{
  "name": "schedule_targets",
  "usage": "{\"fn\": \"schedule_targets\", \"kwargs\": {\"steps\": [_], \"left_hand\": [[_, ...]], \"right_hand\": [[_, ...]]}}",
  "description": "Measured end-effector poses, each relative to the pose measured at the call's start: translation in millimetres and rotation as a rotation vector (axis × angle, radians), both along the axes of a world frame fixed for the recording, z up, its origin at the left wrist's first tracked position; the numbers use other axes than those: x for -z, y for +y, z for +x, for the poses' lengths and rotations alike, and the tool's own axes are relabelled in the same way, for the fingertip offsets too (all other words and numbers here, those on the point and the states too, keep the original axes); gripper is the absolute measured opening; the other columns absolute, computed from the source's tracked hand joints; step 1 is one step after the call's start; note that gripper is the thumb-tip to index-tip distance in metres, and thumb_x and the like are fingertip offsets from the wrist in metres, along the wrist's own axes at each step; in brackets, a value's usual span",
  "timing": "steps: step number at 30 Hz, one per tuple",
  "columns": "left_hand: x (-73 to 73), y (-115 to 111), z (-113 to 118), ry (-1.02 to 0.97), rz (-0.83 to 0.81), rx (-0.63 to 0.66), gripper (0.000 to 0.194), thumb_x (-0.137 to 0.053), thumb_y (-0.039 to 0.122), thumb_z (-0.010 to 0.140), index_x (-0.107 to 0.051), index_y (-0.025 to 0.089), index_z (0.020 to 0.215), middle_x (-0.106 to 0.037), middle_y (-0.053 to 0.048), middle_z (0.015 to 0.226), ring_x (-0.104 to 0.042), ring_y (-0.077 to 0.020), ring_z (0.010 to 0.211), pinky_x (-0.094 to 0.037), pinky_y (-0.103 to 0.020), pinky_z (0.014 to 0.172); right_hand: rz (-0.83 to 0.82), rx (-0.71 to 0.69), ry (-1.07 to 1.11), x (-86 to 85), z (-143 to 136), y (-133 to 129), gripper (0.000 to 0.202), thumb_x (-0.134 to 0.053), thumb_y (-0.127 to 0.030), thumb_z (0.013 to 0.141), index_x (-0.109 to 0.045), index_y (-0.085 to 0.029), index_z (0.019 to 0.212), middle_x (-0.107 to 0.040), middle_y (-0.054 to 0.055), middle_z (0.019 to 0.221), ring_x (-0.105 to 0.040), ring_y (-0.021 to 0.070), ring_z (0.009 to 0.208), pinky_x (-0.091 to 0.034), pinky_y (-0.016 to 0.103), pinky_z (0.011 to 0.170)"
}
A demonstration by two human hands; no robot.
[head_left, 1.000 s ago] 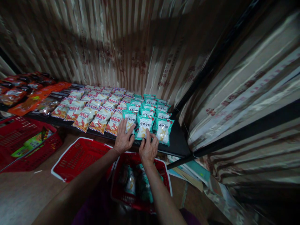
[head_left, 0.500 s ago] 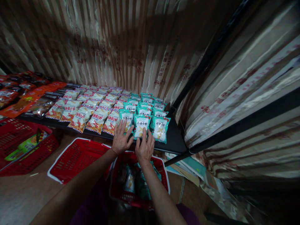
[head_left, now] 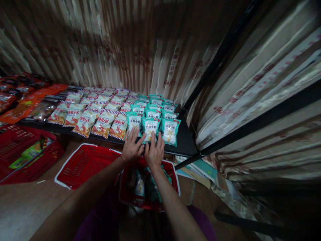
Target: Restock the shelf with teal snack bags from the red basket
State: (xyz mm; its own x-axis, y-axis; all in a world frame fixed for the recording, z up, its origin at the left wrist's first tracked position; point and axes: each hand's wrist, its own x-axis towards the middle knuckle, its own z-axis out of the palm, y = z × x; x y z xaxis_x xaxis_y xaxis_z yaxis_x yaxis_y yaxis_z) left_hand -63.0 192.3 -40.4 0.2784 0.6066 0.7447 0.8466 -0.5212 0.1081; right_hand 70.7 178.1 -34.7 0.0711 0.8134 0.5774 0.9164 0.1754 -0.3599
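Rows of teal-and-white snack bags stand at the right end of a black shelf (head_left: pixel 187 144). My left hand (head_left: pixel 132 146), fingers spread, touches the lower front of the leftmost front teal bag (head_left: pixel 134 122). Beside it my right hand (head_left: pixel 154 150) has its fingers apart against the bottom of the middle front teal bag (head_left: pixel 150 126). Another teal bag (head_left: pixel 170 130) stands to the right, untouched. Below my hands, a red basket (head_left: pixel 177 174) with a white rim holds several teal bags (head_left: pixel 139 185), partly hidden by my right arm.
White-and-orange bags (head_left: pixel 102 122) fill the shelf's middle, with orange packs (head_left: pixel 32 103) farther left. A second red basket (head_left: pixel 82 164) and a third (head_left: pixel 50 157) with green packs sit below. A black pole (head_left: pixel 233 130) slants at the right, before striped curtains (head_left: pixel 147 43).
The shelf and bags appear slightly higher in the view, and the baskets have shifted a little. My hands stay at the same front teal bags, with little movement.
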Motion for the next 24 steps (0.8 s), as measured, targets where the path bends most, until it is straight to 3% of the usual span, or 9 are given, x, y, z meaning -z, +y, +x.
{"fn": "schedule_targets", "kwargs": {"steps": [5, 13, 17, 22, 24], "left_hand": [[10.9, -19, 11, -0.105, 0.005, 0.063, 0.042, -0.048, 0.023, 0.087, -0.051, 0.018, 0.128, -0.037, -0.015, 0.146, -0.018, -0.0290, 0.141, -0.022, -0.051, 0.111], [23.4, -69, 24, -0.221, -0.100, 0.374, 0.039, -0.040, 0.018, 0.091, -0.041, 0.018, 0.130, -0.048, -0.015, 0.136, -0.029, -0.0234, 0.137, -0.036, -0.048, 0.106], [45.9, -100, 38, -0.225, -0.352, 0.442, 0.034, -0.041, 0.015, 0.089, -0.051, 0.016, 0.121, -0.055, -0.014, 0.127, -0.041, -0.0220, 0.130, -0.041, -0.043, 0.104], [95.6, -116, 59, -0.081, -1.009, 0.263, 0.037, -0.043, 0.010, 0.085, -0.055, 0.018, 0.118, -0.059, -0.011, 0.122, -0.056, -0.0191, 0.111, -0.046, -0.037, 0.098], [113.7, -112, 64, -0.065, -1.069, 0.240, 0.036, -0.044, 0.009, 0.083, -0.057, 0.017, 0.115, -0.062, -0.011, 0.115, -0.060, -0.0190, 0.104, -0.048, -0.035, 0.094]], "right_hand": [[-0.016, -0.027, -0.015, -3.7, 2, -12, 0.053, -0.042, -0.028, 0.089, -0.034, -0.020, 0.142, -0.028, 0.014, 0.149, -0.033, 0.0286, 0.129, -0.035, 0.045, 0.101], [0.026, -0.124, 0.020, 5.8, 15, -48, 0.044, -0.034, -0.019, 0.092, -0.044, -0.019, 0.135, -0.042, 0.014, 0.139, -0.037, 0.0232, 0.127, -0.034, 0.041, 0.101], [-0.113, -0.161, 0.105, 43.4, 26, -82, 0.043, -0.037, -0.013, 0.089, -0.050, -0.022, 0.129, -0.052, 0.010, 0.129, -0.044, 0.0200, 0.119, -0.037, 0.038, 0.100], [-0.630, -0.054, 0.124, 108.9, 38, -108, 0.046, -0.038, -0.003, 0.079, -0.059, -0.014, 0.118, -0.059, 0.012, 0.119, -0.051, 0.0189, 0.112, -0.040, 0.031, 0.097], [-0.691, -0.053, 0.121, 126.1, 41, -108, 0.044, -0.037, -0.004, 0.080, -0.061, -0.013, 0.116, -0.062, 0.012, 0.114, -0.053, 0.0189, 0.109, -0.040, 0.030, 0.096]]}}
